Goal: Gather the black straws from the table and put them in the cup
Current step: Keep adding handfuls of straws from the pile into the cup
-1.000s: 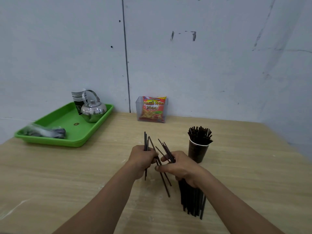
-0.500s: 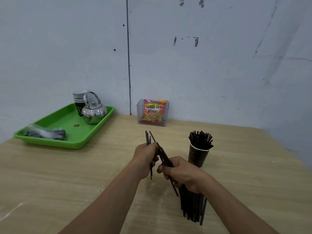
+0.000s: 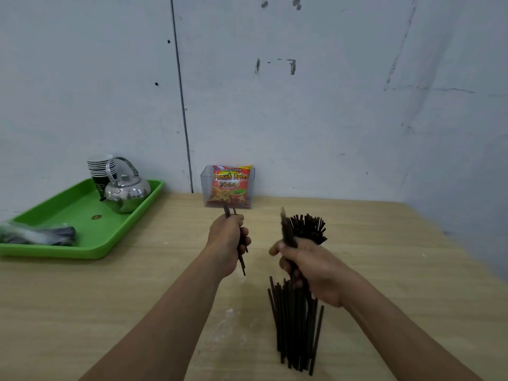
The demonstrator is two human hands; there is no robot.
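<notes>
while both forearms reach in from the bottom edge of the head view, the left hand sits just left of centre with its grip curled tight around a few black straws, whose ends poke out above the fist and below it, roughly upright and slightly tilted. the right hand is right of centre, its grip closed on a second thin bunch of straws that is blurred and leans up toward the cup. the cup stands right behind that hand; its body is hidden, and only the crowd of straw tips fanning out of it shows. below the right hand, a loose pile of straws lies flat on the wooden table, running toward the lower edge of the frame. at the left, a green tray carries a shiny kettle, a stack of paper cups and a plastic-wrapped bundle. at upper centre, against the wall, a clear box holds a red snack packet.
</notes>
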